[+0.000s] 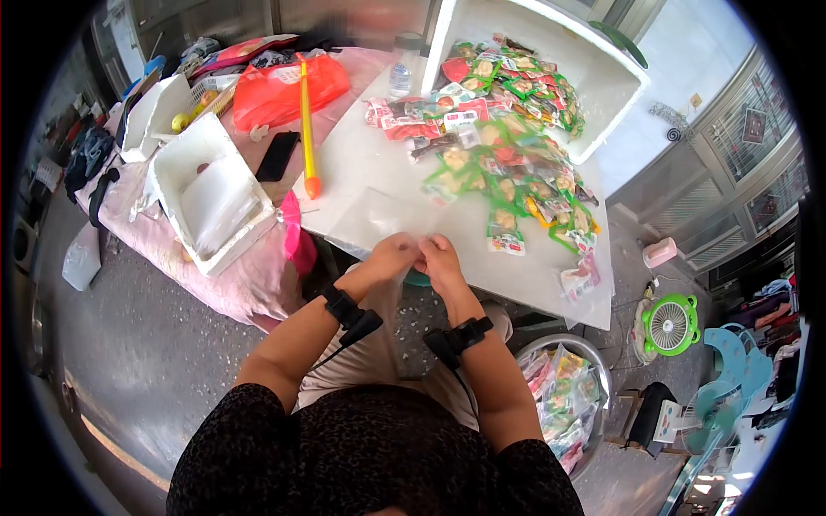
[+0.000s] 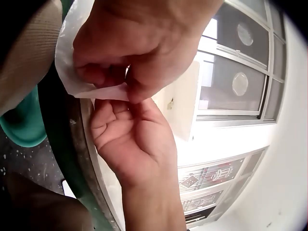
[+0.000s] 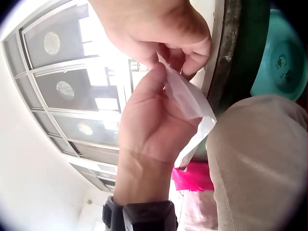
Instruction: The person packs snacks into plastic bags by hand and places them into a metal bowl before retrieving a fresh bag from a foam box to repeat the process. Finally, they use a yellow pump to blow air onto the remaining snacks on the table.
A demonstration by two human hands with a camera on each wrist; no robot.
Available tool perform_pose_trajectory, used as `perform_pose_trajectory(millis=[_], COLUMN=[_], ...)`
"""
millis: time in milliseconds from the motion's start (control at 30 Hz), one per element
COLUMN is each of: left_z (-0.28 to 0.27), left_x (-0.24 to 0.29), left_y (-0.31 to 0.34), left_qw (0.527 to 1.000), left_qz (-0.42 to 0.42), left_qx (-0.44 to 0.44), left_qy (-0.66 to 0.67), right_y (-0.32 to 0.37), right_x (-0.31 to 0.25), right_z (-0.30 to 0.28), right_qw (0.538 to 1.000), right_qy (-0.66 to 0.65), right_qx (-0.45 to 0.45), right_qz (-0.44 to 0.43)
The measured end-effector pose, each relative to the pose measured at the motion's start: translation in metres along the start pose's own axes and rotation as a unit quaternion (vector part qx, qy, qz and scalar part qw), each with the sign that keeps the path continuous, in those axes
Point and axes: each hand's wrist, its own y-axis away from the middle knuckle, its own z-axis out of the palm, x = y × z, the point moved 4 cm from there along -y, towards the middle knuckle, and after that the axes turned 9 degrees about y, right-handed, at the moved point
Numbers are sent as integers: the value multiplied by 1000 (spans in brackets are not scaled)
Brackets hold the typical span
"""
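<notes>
Over the table's near edge, my left hand [image 1: 394, 256] and right hand [image 1: 441, 261] meet at the fingertips. Between them is a thin, clear plastic bag [image 3: 185, 98], its edge pinched by the fingers of both. In the right wrist view the plastic lies across the left palm [image 3: 156, 122]. The left wrist view shows the bag [image 2: 67, 67] drooping beside the left hand [image 2: 134, 43], with the right hand [image 2: 132, 139] palm up below. Some fingertips are hidden behind the plastic and knuckles. Past the hands, several green and red snack packets [image 1: 503, 185] lie heaped on the white table [image 1: 344, 206].
A white foam box [image 1: 602, 95] lies on its side behind the packets. Bagged packets fill a metal basin [image 1: 602, 378] on the floor at right. To the left are a foam box [image 1: 206, 189], a black phone [image 1: 278, 156] and a yellow stick [image 1: 306, 129].
</notes>
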Motion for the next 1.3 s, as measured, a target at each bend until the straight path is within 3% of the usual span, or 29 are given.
perform_pose_trajectory(millis=[67, 167, 267, 300, 367, 400, 467, 533, 600, 700, 800, 833, 867, 900, 967, 1033, 1233, 1300], left_z=[-3, -9, -21, -21, -11, -5, 3, 11, 17, 21, 25, 26, 27, 27, 27, 26, 25, 25], left_x=[8, 5, 3, 9, 25, 30, 21, 18, 19, 20, 25, 25, 25, 25, 23, 20, 16, 17], left_y=[6, 5, -6, -6, -3, -1, -1, -1, 0, -1, 1, 1, 1, 1, 0, -3, -6, -4], left_qw=[992, 965, 974, 984, 984, 958, 950, 943, 936, 936, 935, 935, 935, 934, 934, 933, 939, 943], left_qz=[-66, -101, -33, -19, 95, 151, 140, 127, 112, 84, 81, 82, 82, 83, 81, 82, 67, 57], left_qx=[-29, 23, 94, 118, 114, 109, 106, 90, 63, 38, 37, 42, 48, 54, 57, 60, 65, 61], left_qy=[106, 240, 203, 134, -101, -217, -257, -294, -327, -339, -344, -343, -343, -342, -342, -344, -331, -322], right_y=[-2, -7, 2, 1, 0, 2, 12, 24, 42, 53, 39, 36, 32, 30, 13, 7, -13, -30], right_x=[4, 8, -9, -12, -16, -20, -32, -37, -46, -50, -40, -36, -29, -21, 2, 3, 7, 6], right_z=[-3, -11, -19, -22, -32, -40, -61, -91, -112, -129, -155, -163, -165, -161, -161, -152, -129, -134], right_qw=[999, 998, 995, 988, 960, 936, 868, 804, 674, 599, 756, 862, 923, 937, 931, 892, 872, 884], right_qy=[-36, -57, 66, 124, 240, 285, 369, 429, 546, 669, 513, 320, 111, -104, -271, -412, -455, -414], right_qx=[-20, -15, 71, 73, 76, 115, 191, 290, 362, 380, 362, 372, 362, 333, 245, 182, 180, 215], right_qz=[-5, 20, -8, -46, -121, -171, -271, -291, -341, -222, -186, -129, -65, 3, -21, -39, -3, -28])
